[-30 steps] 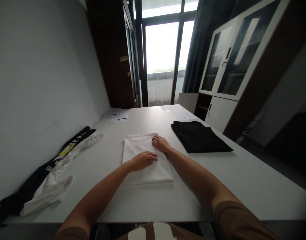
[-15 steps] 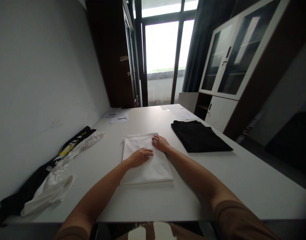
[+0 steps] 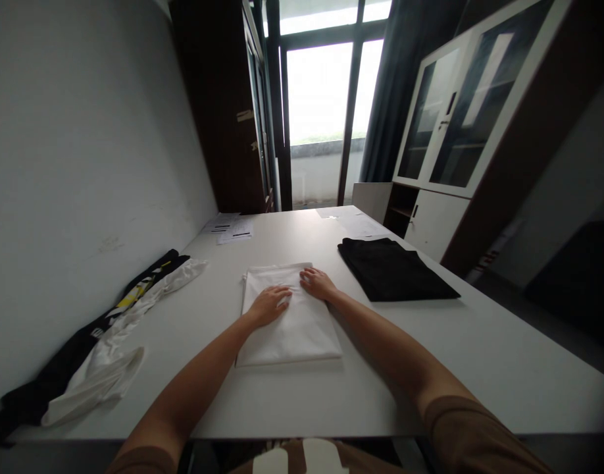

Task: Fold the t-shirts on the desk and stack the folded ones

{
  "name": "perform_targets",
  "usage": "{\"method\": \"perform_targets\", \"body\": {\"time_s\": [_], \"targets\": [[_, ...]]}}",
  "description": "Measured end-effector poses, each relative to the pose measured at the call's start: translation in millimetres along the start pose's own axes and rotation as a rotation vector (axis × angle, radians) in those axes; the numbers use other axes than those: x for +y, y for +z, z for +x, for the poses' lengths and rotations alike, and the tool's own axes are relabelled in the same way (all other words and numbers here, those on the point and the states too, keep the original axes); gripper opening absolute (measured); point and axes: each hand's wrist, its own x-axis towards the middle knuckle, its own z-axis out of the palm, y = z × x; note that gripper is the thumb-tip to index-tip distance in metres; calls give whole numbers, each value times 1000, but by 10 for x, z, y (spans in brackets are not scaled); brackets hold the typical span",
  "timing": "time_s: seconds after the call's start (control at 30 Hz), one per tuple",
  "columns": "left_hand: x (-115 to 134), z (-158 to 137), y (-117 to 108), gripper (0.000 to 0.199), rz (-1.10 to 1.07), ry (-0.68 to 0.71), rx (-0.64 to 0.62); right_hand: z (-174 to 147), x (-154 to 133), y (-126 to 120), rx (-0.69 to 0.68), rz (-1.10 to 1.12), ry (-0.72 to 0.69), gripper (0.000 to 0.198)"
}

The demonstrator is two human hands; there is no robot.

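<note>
A white garment (image 3: 297, 339), folded into a flat rectangle, lies on the white table (image 3: 292, 401) in front of me. My left hand (image 3: 270, 305) rests palm down on its middle left part, fingers stretched out. Small wrinkles show in the cloth by those fingertips. On the upper right part of the same garment lies my right hand (image 3: 318, 283), its fingers extended over the cloth. Neither hand grips anything. What kind of garment it is cannot be told from the folded shape.
A folded black cloth (image 3: 395, 270) lies to the right. Along the left wall stretch a crumpled white garment (image 3: 104, 368) and a black garment (image 3: 70, 349) with yellow marks. Papers (image 3: 235, 230) lie at the far left, more sheets (image 3: 356, 222) at the far right. A glass-door cabinet (image 3: 440, 125) stands right.
My left hand has slid a little to the left and away from me over the white garment, wrinkling it slightly. My right hand has stayed in place.
</note>
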Motion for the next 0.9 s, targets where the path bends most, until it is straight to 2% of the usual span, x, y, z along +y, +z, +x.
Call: {"method": "perform_targets", "body": {"time_s": [0.4,0.9], "targets": [[-120,-2,66,42,110,-151,40,-6,-9,-15,9,7,-6,42],[-129,-14,92,41,122,-137,51,-11,-8,-10,4,7,2,43]]}}
